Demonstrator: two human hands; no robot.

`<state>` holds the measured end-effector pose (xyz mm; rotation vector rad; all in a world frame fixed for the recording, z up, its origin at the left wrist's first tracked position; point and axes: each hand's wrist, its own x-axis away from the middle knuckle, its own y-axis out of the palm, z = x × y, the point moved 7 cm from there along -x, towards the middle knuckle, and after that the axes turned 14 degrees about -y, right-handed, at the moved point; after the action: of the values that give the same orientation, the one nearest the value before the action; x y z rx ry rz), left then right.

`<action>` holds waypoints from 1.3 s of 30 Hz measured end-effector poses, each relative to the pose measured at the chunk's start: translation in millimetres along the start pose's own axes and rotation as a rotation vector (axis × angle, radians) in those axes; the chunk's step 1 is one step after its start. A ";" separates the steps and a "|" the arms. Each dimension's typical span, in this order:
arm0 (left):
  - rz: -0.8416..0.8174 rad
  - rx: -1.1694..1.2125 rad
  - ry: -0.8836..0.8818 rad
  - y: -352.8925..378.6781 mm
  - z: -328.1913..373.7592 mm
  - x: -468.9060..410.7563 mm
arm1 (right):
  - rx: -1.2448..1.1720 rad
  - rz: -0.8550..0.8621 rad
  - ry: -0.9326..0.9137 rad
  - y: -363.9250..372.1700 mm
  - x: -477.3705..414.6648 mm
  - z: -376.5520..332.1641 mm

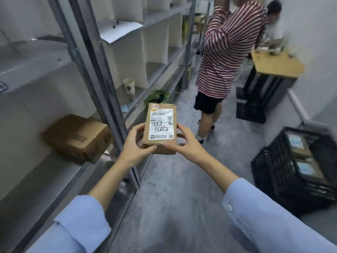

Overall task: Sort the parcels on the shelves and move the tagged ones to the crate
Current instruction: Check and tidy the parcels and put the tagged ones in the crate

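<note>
On our left, the grey metal shelves (87, 70) run away from us, and a person in a red-striped shirt (228, 52) stands further along them. A black crate (273, 170) sits on the floor (173, 189) at our right with labelled parcels (299, 147) lying inside; beyond it stands a wooden bench (277, 64). A brown cardboard box (76, 137) lies on the lower shelf near us. We hold a small brown parcel (160, 128) over the floor, between shelves and crate, its label (161, 124) facing up. Our left hand (135, 145) curls round its near left corner and our right hand (186, 143) grips its near right edge. A paper cup (129, 86) stands on a farther shelf. A small handwritten tag (155, 106) sticks to the parcel's far end.
</note>
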<state>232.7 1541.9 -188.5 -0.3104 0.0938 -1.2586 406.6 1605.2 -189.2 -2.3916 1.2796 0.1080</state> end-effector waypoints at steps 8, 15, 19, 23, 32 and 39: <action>-0.235 -0.006 0.078 175.3 40.1 -23.6 | 0.152 0.243 0.090 -149.0 77.5 36.5; -0.406 -0.018 0.128 342.7 80.2 -14.1 | 0.196 0.407 0.188 -286.2 162.2 71.0; -0.456 -0.040 0.176 429.7 99.2 -3.5 | 0.201 0.448 0.212 -357.9 203.3 91.5; -0.485 -0.067 0.204 500.7 112.3 0.4 | 0.220 0.486 0.243 -418.5 237.3 114.9; -0.555 -0.136 0.229 615.2 133.2 -19.0 | 0.197 0.514 0.292 -509.3 267.3 160.2; -0.627 -0.172 0.238 692.9 140.1 -77.6 | 0.238 0.520 0.330 -577.8 248.6 205.1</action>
<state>879.9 1828.6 -257.5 -0.3509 0.3290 -1.9132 1043.2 1775.0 -250.3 -1.8801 1.9241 -0.2840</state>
